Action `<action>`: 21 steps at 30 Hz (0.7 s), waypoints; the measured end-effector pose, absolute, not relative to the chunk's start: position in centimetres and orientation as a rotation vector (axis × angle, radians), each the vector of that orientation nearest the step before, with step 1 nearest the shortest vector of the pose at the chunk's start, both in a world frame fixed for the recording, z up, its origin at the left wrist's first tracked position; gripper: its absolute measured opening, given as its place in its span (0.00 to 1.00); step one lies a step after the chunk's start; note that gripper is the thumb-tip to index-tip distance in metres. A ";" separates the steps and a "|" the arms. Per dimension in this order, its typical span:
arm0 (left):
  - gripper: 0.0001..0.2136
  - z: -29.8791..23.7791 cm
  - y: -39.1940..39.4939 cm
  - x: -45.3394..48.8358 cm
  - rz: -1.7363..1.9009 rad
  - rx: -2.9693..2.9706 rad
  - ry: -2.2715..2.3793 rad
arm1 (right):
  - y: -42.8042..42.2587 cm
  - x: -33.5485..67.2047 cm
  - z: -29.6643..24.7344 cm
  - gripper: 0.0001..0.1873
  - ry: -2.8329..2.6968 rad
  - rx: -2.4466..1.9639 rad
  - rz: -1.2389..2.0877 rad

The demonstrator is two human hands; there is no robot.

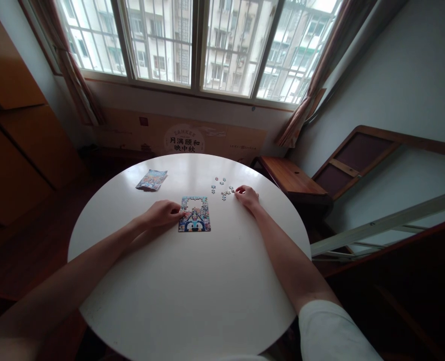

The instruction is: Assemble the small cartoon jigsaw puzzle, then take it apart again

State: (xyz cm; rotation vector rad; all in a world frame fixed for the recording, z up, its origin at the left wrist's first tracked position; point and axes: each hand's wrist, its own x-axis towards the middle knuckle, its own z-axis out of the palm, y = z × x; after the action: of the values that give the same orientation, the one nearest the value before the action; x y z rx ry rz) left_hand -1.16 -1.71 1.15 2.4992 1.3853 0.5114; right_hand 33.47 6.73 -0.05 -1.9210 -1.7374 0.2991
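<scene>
A partly assembled jigsaw puzzle (195,223) lies on the white round table, showing a dark blue and white cartoon face low in the picture. Its upper middle has a pale gap. At the puzzle's left edge is my left hand (164,212), fingers curled, with a digit resting on the surface. To the right, several loose puzzle pieces (223,197) are scattered on the table. My right hand (247,196) is at their right side, its thumb and fingertips pinched together on a small puzzle piece (233,190). The fingers partly hide that piece.
A colourful printed packet (152,180) lies toward the far left of the round table (192,286). Beyond stand barred windows with curtains (301,113). A wooden bench (292,175) and a pale metal rail (388,220) are on the right, wooden cabinets (23,155) on the left.
</scene>
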 end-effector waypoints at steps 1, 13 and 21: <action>0.23 1.2 -1.7 -1.1 0.511 2.501 1.386 | 6.7 33.5 0.0 0.09 -1.738 -1.923 0.298; 0.24 1.3 -1.8 -1.1 0.453 2.530 1.411 | 6.5 33.5 0.1 0.09 -1.742 -1.920 0.296; 0.24 1.1 -1.7 -1.2 0.451 2.528 1.404 | 6.5 33.4 0.2 0.09 -1.742 -1.918 0.294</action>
State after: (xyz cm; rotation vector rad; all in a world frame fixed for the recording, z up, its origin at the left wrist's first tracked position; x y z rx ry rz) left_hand -1.18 -1.66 1.12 2.5275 1.4042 0.4514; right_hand 33.36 6.49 0.24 -1.9183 -1.7423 0.2939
